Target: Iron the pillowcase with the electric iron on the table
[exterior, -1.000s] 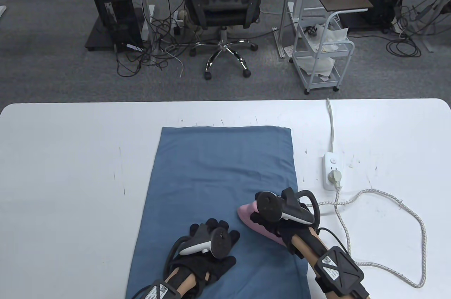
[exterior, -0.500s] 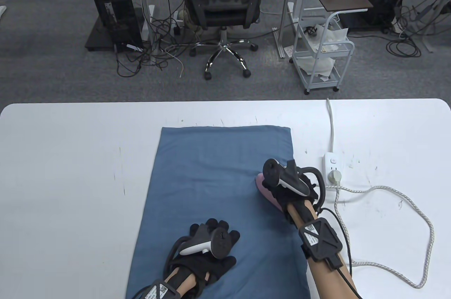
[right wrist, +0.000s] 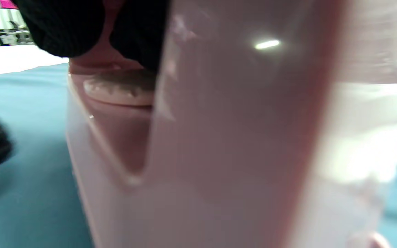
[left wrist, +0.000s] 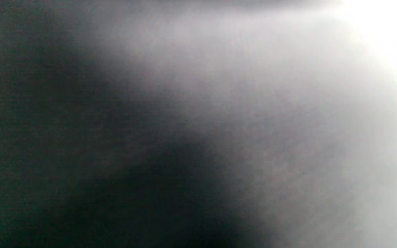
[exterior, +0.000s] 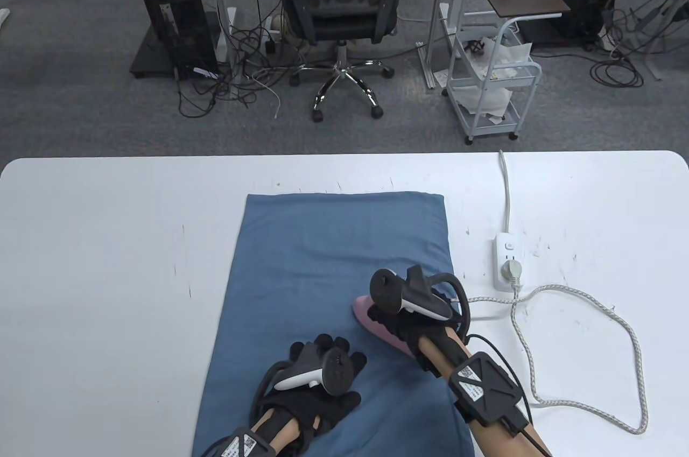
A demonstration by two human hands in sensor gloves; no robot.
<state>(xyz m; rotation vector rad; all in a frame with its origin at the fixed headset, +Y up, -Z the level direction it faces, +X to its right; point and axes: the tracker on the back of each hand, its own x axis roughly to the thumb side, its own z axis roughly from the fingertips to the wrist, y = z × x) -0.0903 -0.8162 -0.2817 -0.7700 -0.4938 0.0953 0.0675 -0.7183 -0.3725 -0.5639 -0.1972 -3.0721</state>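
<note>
Gripping the pink iron (exterior: pixel 377 323) by its handle, my right hand (exterior: pixel 401 317) is pressing it onto the blue pillowcase (exterior: pixel 334 263), near its right edge. My left hand (exterior: pixel 317 376) is resting flat, fingers spread, pinning the near end. Ironing is under way; the far half, judging by faint creases, is awaiting passes.

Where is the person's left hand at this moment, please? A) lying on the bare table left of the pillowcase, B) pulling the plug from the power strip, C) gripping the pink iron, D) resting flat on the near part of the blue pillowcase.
D: in the table view the left hand lies spread on the near part of the blue pillowcase, while the right hand grips the pink iron.
</note>
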